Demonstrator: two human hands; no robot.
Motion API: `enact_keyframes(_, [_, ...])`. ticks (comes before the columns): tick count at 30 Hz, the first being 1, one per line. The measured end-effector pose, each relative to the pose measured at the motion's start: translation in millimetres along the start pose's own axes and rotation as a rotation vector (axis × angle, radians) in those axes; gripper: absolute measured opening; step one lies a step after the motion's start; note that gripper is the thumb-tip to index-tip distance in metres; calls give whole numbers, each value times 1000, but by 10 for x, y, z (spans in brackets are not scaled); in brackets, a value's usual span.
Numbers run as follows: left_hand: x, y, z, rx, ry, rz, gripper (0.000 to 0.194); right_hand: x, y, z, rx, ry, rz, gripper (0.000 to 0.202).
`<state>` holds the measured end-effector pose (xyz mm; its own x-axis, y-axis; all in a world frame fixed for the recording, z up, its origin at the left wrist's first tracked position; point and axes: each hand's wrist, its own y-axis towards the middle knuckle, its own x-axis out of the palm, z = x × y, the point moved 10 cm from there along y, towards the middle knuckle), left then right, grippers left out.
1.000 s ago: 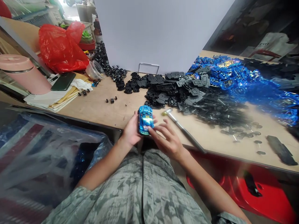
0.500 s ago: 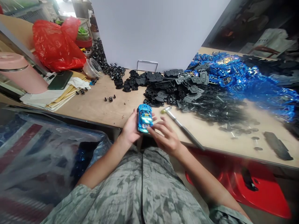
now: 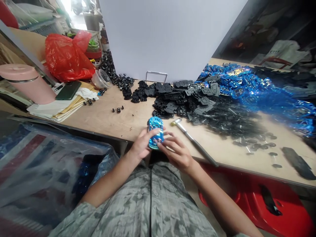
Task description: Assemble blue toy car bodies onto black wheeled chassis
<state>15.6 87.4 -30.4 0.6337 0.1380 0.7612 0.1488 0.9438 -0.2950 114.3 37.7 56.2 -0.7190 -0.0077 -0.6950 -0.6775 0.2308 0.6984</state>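
A shiny blue toy car (image 3: 156, 123) is held at the table's front edge, its top facing up. My left hand (image 3: 141, 144) grips it from the left, with the thumb laid across the roof. From the right, the fingers of my right hand (image 3: 177, 152) close on the car's near end and side. Just right of the car lies a hammer (image 3: 195, 142), its head toward the far side. Beyond the car is a heap of black plastic car bases (image 3: 170, 95).
Blue car shells (image 3: 247, 82) are piled at the right, beside wheels on axles (image 3: 227, 121). A white board (image 3: 168, 36) stands behind. Leftward are a pink tumbler (image 3: 29, 82), a phone (image 3: 68, 90) and a red bag (image 3: 66, 59). A plastic-lined container (image 3: 49, 171) sits below left, a red stool (image 3: 271, 204) below right.
My left thumb has moved from the car's side onto its roof. The car sits slightly lower and further right in view, and the whole scene has shifted a little downward.
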Motion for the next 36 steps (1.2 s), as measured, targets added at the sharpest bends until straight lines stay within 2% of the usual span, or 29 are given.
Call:
enact_keyframes(11, [62, -38, -40, 23, 24, 7, 34, -81, -45, -72, -19, -8, 46, 41])
enact_keyframes(20, [34, -37, -24, 19, 29, 7, 30, -93, 10, -87, -52, -50, 46, 42])
enact_keyframes(23, [20, -7, -48, -48, -31, 23, 36, -72, 22, -58, -38, -45, 52, 44])
enact_keyframes(28, [-18, 60, -85, -182, -169, 93, 64, -155, 102, 69, 54, 29, 152, 47])
enact_keyframes(36, [-2, 34, 23, -203, -130, 176, 64, -173, 213, 115, 73, 47, 128, 48])
